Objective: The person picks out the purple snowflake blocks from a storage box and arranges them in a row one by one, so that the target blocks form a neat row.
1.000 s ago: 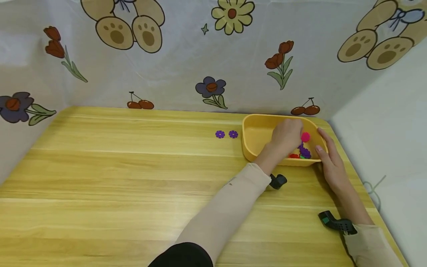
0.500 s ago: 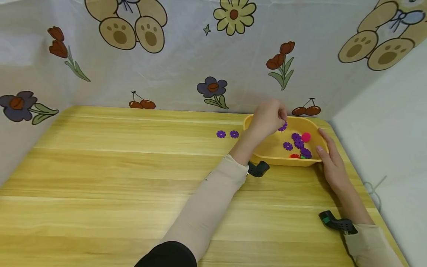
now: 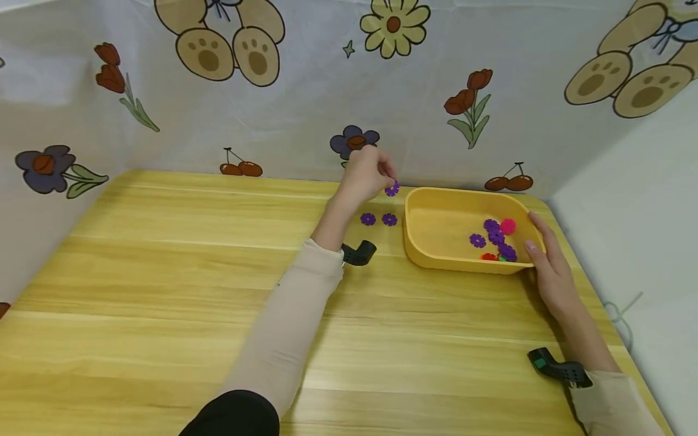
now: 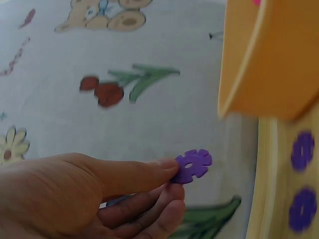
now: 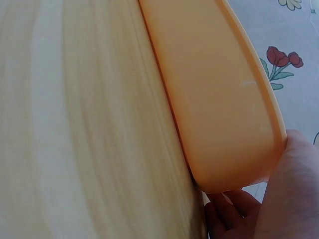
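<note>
Between thumb and fingertips my left hand [image 3: 362, 175] pinches a purple snowflake disc [image 3: 392, 189], held above the back of the table, left of the yellow bin. The left wrist view shows this notched disc [image 4: 192, 165] with a slot in its middle. Two more purple discs, a left one [image 3: 368, 219] and a right one [image 3: 389, 219], lie side by side on the table in front of it. My right hand [image 3: 553, 275] grips the right end of the yellow bin [image 3: 438, 227], thumb on the rim. Several purple discs [image 3: 495, 237] and a pink disc [image 3: 508, 226] lie inside.
Red [image 3: 489, 257] and green pieces show partly at the bin's front wall. A patterned cloth [image 3: 294, 109] hangs behind the wooden table [image 3: 163, 272]. A white wall [image 3: 654, 242] runs along the right edge, with a thin cord [image 3: 621, 315] beside the table.
My left hand has come up out of the bin with a purple disc and moved left, past the bin's rim. My right hand keeps its hold on the bin.
</note>
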A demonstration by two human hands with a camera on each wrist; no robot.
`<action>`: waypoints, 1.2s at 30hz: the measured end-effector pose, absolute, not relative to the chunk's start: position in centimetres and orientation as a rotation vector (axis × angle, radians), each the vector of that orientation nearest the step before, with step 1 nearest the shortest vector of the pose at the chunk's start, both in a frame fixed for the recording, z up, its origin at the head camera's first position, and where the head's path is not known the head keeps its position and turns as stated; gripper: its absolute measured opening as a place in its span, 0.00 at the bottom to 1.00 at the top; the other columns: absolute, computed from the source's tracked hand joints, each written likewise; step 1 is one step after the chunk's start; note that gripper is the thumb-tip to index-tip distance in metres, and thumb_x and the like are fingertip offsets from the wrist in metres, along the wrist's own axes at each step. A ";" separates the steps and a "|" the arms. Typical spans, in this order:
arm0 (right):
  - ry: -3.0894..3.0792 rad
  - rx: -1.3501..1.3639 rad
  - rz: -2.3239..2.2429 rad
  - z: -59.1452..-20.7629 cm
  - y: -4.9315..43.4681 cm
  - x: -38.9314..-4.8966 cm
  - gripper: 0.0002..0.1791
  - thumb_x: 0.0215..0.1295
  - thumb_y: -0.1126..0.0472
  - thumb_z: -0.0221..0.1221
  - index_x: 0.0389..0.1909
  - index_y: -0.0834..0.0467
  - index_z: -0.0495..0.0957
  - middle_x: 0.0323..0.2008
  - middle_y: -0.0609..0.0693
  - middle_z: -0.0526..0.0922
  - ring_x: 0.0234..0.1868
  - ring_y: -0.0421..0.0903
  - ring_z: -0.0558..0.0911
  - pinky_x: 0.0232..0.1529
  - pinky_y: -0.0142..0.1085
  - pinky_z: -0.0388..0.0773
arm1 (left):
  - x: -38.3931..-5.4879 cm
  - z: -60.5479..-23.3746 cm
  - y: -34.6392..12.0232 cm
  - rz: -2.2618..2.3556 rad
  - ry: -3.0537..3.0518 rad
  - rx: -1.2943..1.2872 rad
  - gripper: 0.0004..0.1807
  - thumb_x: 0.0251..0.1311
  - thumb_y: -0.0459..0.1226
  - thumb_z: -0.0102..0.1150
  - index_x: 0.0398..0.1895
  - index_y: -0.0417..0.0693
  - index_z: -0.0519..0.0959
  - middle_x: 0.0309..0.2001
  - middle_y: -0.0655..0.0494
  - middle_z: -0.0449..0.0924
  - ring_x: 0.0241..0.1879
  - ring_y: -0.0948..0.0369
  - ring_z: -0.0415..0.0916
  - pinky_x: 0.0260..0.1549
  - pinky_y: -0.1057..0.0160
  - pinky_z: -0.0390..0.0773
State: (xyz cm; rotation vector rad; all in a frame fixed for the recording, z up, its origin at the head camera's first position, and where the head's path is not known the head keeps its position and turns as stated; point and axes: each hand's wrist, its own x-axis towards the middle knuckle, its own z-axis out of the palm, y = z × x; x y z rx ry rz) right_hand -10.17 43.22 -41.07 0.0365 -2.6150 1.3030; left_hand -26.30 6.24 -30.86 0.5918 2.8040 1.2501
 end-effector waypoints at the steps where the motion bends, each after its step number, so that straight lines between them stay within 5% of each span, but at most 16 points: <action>1: -2.614 0.036 1.302 -41.0 43.3 -10.1 0.32 0.86 0.53 0.42 0.86 0.41 0.48 0.86 0.42 0.48 0.86 0.49 0.44 0.82 0.57 0.30 | -26.6 -31.1 5.4 1.251 2.793 0.589 0.03 0.64 0.32 0.73 0.32 0.46 0.89 0.33 0.54 0.88 0.40 0.56 0.80 0.44 0.60 0.78; 11: -2.617 0.013 1.299 -41.0 43.9 -9.7 0.32 0.86 0.53 0.41 0.86 0.42 0.47 0.86 0.46 0.47 0.86 0.51 0.41 0.81 0.62 0.27 | -28.3 -33.8 0.4 1.071 2.620 0.520 0.03 0.60 0.25 0.72 0.30 0.38 0.89 0.29 0.50 0.85 0.26 0.57 0.74 0.27 0.64 0.74; 19: -2.619 0.020 1.311 -40.9 43.7 -9.8 0.32 0.86 0.52 0.41 0.86 0.39 0.47 0.86 0.41 0.47 0.86 0.43 0.42 0.81 0.61 0.27 | -28.7 -35.3 0.1 1.004 2.492 0.504 0.02 0.64 0.27 0.67 0.35 0.38 0.88 0.28 0.53 0.82 0.27 0.58 0.74 0.31 0.62 0.76; 30: -2.632 0.019 1.312 -40.9 43.5 -10.1 0.32 0.86 0.51 0.41 0.86 0.39 0.46 0.86 0.41 0.46 0.86 0.46 0.41 0.80 0.64 0.27 | -28.6 -35.3 -0.3 1.001 2.514 0.495 0.03 0.60 0.28 0.73 0.35 0.37 0.87 0.27 0.53 0.82 0.27 0.58 0.77 0.33 0.61 0.81; 36: -2.635 0.032 1.309 -41.0 43.2 -10.2 0.32 0.86 0.51 0.41 0.86 0.39 0.46 0.86 0.42 0.45 0.86 0.47 0.40 0.80 0.64 0.27 | -28.3 -35.6 0.1 0.932 2.670 0.487 0.06 0.64 0.32 0.70 0.31 0.39 0.86 0.27 0.53 0.80 0.28 0.58 0.74 0.32 0.64 0.74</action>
